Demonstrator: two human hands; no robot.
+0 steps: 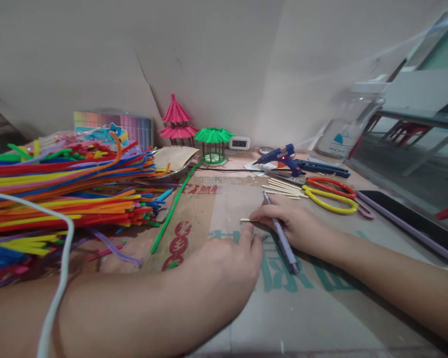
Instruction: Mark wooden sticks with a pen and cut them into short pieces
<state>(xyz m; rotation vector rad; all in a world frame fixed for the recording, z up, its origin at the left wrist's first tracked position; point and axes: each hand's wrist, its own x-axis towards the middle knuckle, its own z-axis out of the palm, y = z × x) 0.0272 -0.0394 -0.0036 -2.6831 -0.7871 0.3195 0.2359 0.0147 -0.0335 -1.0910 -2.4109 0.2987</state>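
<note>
My left hand [224, 261] rests on the cardboard sheet [321, 308] with its fingers curled, pinching down a thin pale wooden stick [246, 220]. My right hand [296, 223] lies just to the right of it and grips a grey utility knife [283, 241], its tip pointing away from me near the stick. Both hands meet at the stick in the middle of the sheet. A small bundle of similar pale sticks [283, 188] lies beyond my right hand.
A big heap of coloured pipe cleaners [60, 189] fills the left. A long green stem [174, 206] lies diagonally. Pink [177, 122] and green [214, 144] pavilion models stand at the back. A blue glue gun [279, 159], orange-yellow scissors [332, 194] and a dark phone [406, 219] lie right.
</note>
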